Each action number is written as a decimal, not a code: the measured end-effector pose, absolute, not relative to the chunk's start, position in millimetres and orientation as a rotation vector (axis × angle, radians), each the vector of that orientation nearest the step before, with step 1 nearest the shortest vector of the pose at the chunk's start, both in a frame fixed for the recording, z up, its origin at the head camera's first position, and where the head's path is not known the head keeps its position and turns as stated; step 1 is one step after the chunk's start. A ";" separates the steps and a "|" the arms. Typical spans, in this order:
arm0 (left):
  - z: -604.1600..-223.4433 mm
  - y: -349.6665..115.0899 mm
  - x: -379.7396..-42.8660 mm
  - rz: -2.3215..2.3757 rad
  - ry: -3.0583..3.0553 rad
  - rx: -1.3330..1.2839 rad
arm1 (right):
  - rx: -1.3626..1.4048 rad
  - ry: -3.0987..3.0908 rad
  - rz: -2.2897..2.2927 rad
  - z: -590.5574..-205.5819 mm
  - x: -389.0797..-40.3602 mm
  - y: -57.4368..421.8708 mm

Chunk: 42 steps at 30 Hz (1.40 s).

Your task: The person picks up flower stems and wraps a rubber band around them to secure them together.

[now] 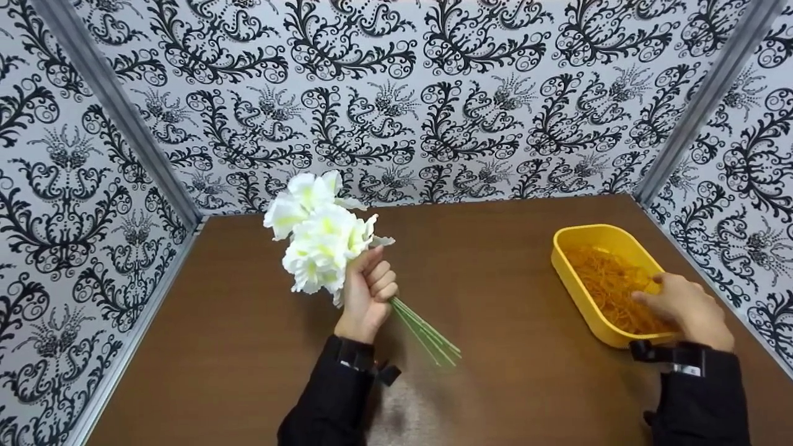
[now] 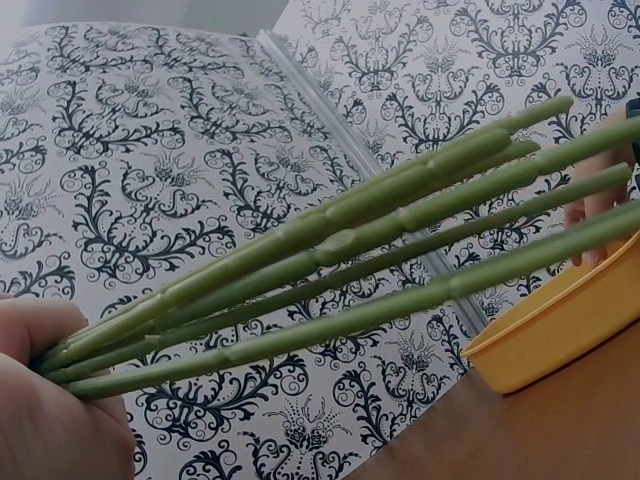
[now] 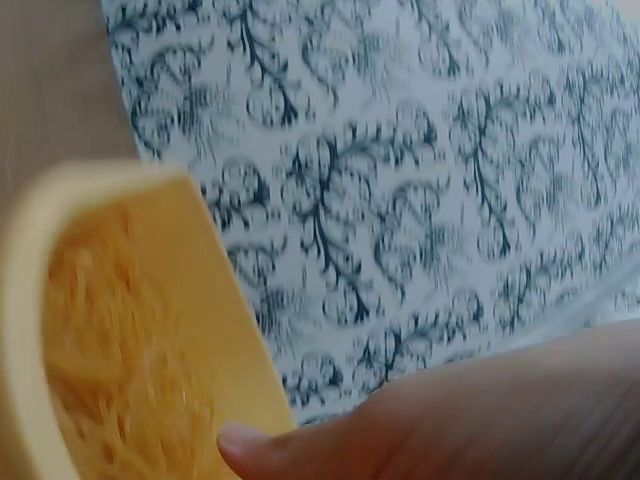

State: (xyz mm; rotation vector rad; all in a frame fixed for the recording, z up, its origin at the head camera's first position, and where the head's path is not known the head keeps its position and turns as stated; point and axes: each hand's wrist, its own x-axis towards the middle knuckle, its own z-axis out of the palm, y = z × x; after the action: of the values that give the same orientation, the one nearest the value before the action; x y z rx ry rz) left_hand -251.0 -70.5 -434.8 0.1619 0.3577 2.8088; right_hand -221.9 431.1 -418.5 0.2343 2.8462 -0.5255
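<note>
My left hand (image 1: 370, 291) grips a bunch of white artificial flowers (image 1: 325, 238) by the stems, just below the blooms. The green stems (image 2: 330, 235) fan out past the hand toward the lower right in the head view. At the right stands a yellow box (image 1: 573, 291) of thin, tangled orange strands that look like rubber bands (image 1: 610, 288). My right hand (image 1: 687, 310) is over the box's near right end, thumb (image 3: 265, 450) extended and fingers pointing down. Its fingertips are mostly hidden, and nothing shows in its grasp.
The brown table (image 1: 483, 266) is enclosed by white panels with black scrollwork (image 1: 384, 111) at the back and sides. Metal posts (image 1: 706, 99) stand at the back corners. Dark straps sit on both wrists.
</note>
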 end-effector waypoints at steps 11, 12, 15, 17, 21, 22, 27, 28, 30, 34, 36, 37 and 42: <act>-437.2 -70.5 -251.1 2.789 0.346 0.167 | 0.256 2.802 -0.646 -436.8 -228.0 427.1; -437.3 -70.4 -251.2 2.789 0.348 0.165 | 0.269 2.812 -0.646 -436.8 -227.6 426.3; -437.4 -70.2 -251.4 2.785 0.352 0.160 | 0.288 2.843 -0.634 -435.4 -227.3 425.4; -437.2 -70.1 -251.5 2.784 0.355 0.155 | 0.282 2.878 -0.618 -433.0 -227.0 425.2; -436.6 -70.0 -251.2 2.793 0.358 0.139 | 0.273 3.013 -0.625 -425.5 -223.9 423.5; -436.3 -70.0 -251.2 2.797 0.359 0.134 | 0.274 3.044 -0.645 -423.3 -222.6 422.7; -435.8 -70.1 -251.4 2.798 0.353 0.137 | 0.281 3.188 -0.702 -414.1 -217.1 417.7; -435.8 -70.1 -251.4 2.798 0.354 0.138 | 0.284 3.209 -0.705 -412.6 -216.3 416.7; -435.8 -70.3 -251.3 2.798 0.364 0.136 | 0.277 3.257 -0.699 -409.9 -214.8 414.6; -435.6 -71.1 -251.3 2.797 0.382 0.135 | 0.233 3.359 -0.707 -403.5 -211.5 408.4; -435.3 -71.7 -251.8 2.791 0.378 0.146 | 0.196 3.411 -0.716 -399.0 -209.7 403.7; -435.2 -72.0 -252.1 2.788 0.375 0.153 | 0.172 3.435 -0.718 -396.3 -208.9 401.1; -434.2 -72.7 -252.7 2.791 0.373 0.161 | 0.048 3.471 -0.750 -379.8 -203.1 387.1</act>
State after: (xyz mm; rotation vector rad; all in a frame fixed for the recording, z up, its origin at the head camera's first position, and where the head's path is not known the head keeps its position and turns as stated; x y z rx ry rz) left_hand -252.7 -72.7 -434.2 0.1610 0.3734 2.7905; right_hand -203.1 387.1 -379.8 0.0483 3.4712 -0.7499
